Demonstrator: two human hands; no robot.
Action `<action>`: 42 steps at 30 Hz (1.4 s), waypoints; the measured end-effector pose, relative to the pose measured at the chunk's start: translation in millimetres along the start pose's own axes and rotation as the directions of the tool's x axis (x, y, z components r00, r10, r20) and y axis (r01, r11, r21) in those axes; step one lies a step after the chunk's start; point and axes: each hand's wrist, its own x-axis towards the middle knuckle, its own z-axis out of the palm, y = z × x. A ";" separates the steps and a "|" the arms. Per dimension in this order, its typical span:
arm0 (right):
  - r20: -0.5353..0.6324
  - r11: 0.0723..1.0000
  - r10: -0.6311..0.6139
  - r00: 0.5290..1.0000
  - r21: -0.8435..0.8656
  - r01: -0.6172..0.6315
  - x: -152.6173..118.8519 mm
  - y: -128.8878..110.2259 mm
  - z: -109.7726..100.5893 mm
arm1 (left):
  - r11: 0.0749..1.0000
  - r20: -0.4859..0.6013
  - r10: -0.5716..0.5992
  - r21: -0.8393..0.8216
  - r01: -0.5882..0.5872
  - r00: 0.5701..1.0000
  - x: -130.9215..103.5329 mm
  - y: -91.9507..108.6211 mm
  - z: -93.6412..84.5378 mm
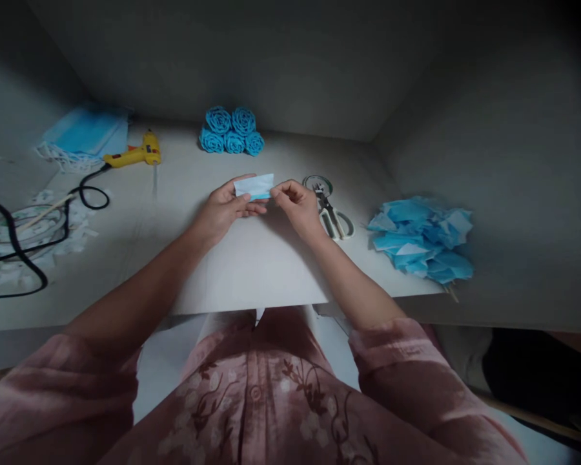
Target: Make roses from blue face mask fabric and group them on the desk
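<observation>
Item one: a small strip of white-and-blue non-woven fabric (pixel 254 183), white over most of its face, with a blue band along the edge nearest me. Handling, in my judgement: keep the strip lightly taut, set that blue edge parallel to the far one, and work along it in small pinches, since thin fabric of this kind probably creases askew if pulled from one corner only. Best held flat by the left while the right does the fine adjusting. Item two: my left hand (pixel 225 205), gripping the strip at its left end, thumb on the near edge, fingers spread behind and below. Item three: my right hand (pixel 297 203), thumb and forefinger pinched together at the strip's right end, near the lower corner; the fingertips cover that corner, so I cannot tell how many layers lie between them. Position: the strip spans the gap between my two hands, raised over the white table (pixel 266 271), its far edge standing clear of my thumbs. Adjacent stock: white-handled scissors (pixel 330 226) just beyond my right wrist; five blue rosettes (pixel 234 141), two stacked on three, farther back; crumpled blue fabric pieces (pixel 411 236) off to the right.
</observation>
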 end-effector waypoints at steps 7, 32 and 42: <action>0.140 0.960 0.234 0.962 0.125 -0.252 -1.2 -12.5 -7.0 | 1.000 -0.014 0.018 0.015 -0.017 1.000 -2.3 4.0 2.6; 0.064 0.992 0.074 0.995 0.101 -0.080 -0.9 -11.5 1.9 | 0.992 -0.017 -0.123 -0.036 0.122 0.992 -8.2 12.9 13.1; 0.292 0.979 0.142 0.946 0.101 -0.178 -0.1 -6.5 -2.9 | 0.997 -0.146 -0.067 -0.054 0.060 0.987 -4.0 11.1 7.7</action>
